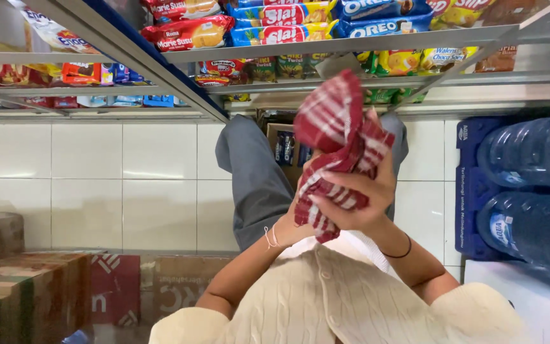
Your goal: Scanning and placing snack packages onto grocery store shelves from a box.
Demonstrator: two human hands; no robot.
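White floor tiles [128, 185] and metal shop shelves [364, 43] packed with biscuit packets [189, 32] fill the view around a red-and-white checked cloth [338, 150], which sits in the middle of the picture, in front of the person's grey trousers [249, 178]. Right of the cloth stand large blue water bottles [529, 191] in a blue crate [472, 185]; left of and below it lie brown cardboard boxes [27, 286]. Both hands have the cloth: the right hand [358, 204] is curled over its lower part with the fingers wrapped across the bunched fabric, while the left hand [288, 223] is mostly hidden behind the cloth, so it seems to grip from underneath, though how tightly cannot be told. As a judgement, the loosely bunched upper end could slip free and drop onto the tiles if either grip eases, and it rises close enough to the lowest shelf that a swing might brush packets off the edge. Both forearms angle up and inward from the cream knitted top [338, 299], wrists meeting just under the cloth, elbows bent and spread.
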